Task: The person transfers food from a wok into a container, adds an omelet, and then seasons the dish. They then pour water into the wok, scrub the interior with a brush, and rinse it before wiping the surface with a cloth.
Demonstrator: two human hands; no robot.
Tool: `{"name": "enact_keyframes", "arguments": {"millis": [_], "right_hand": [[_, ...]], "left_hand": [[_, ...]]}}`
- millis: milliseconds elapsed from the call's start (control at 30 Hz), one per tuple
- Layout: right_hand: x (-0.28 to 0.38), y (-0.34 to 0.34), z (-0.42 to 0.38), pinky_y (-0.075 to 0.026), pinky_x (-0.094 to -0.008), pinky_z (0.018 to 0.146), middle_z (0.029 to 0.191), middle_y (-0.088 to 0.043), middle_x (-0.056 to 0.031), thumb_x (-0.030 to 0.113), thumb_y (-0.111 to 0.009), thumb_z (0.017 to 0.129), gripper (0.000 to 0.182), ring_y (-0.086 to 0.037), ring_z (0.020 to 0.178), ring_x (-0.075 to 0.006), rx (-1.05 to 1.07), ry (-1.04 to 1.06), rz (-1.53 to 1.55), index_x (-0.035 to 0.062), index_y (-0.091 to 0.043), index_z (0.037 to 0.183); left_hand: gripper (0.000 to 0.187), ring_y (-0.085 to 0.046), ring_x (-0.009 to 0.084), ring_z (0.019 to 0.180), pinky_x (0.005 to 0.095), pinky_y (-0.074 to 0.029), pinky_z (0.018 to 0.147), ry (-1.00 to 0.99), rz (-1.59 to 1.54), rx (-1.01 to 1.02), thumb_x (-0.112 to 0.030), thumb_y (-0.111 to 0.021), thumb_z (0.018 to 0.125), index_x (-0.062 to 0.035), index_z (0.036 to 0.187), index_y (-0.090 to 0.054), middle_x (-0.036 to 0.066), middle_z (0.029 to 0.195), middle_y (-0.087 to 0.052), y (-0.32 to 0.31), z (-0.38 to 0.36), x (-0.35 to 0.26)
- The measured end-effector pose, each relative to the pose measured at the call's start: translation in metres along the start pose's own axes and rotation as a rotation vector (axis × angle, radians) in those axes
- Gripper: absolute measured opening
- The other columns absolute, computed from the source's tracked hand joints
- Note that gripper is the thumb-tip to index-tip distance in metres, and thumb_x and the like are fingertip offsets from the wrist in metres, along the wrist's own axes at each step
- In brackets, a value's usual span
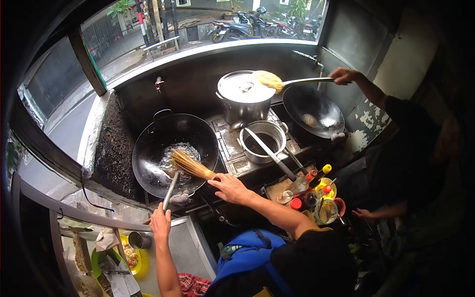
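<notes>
My left hand point(161, 222) is closed round the long handle of a ladle point(172, 190), whose head dips into the left black wok point(143, 153). In my right hand point(231, 188) is the bound end of a bamboo wok brush point(190, 164). Its splayed bristles reach down to the bubbly water point(180, 151) in the bottom of that wok. The ladle's head is partly hidden beside the bristles. A folded cloth point(180, 198) sits at the wok's near rim.
A co-worker's hand point(345, 75) holds a ladle with noodle-like yellow food point(268, 79) over a lidded pot point(243, 104). A second wok point(311, 99) stands right, an open pot point(262, 158) between. Sauce bottles point(324, 172) crowd the near right; bowls point(131, 255) lie lower left.
</notes>
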State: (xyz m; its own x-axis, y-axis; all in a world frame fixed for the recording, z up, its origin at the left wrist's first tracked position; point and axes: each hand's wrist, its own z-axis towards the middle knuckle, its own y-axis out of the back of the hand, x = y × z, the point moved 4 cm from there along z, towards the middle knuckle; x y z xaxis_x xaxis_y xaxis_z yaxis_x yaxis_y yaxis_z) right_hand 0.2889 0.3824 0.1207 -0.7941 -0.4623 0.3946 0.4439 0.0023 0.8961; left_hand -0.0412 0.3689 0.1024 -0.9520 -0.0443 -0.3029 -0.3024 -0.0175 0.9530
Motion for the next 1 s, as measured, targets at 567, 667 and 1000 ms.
{"name": "enact_keyframes", "arguments": {"millis": [567,667,1000], "right_hand": [[0.061,-0.013,-0.209,-0.050,-0.0354,0.077,0.097,-0.067,-0.0132,0.019,-0.062,0.093,0.032,-0.065,0.088,-0.0244,0.497,0.141,0.770,0.0050,-0.062,0.122],[0.063,-0.004,-0.252,-0.047,-0.0320,0.068,0.089,-0.064,-0.0097,0.018,-0.062,0.093,0.029,-0.061,0.078,-0.0193,0.691,0.076,0.836,0.0032,-0.063,0.118],[0.223,0.200,0.094,-0.041,-0.0244,0.042,0.065,-0.059,0.0005,0.016,-0.063,0.094,0.022,-0.052,0.050,-0.0059,0.901,0.587,0.421,-0.0022,-0.066,0.106]], "left_hand": [[0.024,-0.064,0.0330,0.102,0.0421,-0.052,0.087,-0.385,-0.559,0.317,-0.024,-0.054,0.096,-0.0100,0.112,-0.066,0.013,0.107,-0.068,-0.049,-0.239,-0.172],[0.028,-0.064,0.0363,0.102,0.0446,-0.051,0.086,-0.290,-0.568,0.450,-0.026,-0.054,0.096,-0.0090,0.115,-0.064,0.016,0.108,-0.067,-0.055,-0.276,-0.190],[0.035,-0.064,0.0366,0.102,0.0461,-0.050,0.085,-0.281,-0.547,0.578,-0.030,-0.056,0.090,-0.0043,0.114,-0.064,0.019,0.105,-0.067,-0.067,-0.355,-0.206]]}}
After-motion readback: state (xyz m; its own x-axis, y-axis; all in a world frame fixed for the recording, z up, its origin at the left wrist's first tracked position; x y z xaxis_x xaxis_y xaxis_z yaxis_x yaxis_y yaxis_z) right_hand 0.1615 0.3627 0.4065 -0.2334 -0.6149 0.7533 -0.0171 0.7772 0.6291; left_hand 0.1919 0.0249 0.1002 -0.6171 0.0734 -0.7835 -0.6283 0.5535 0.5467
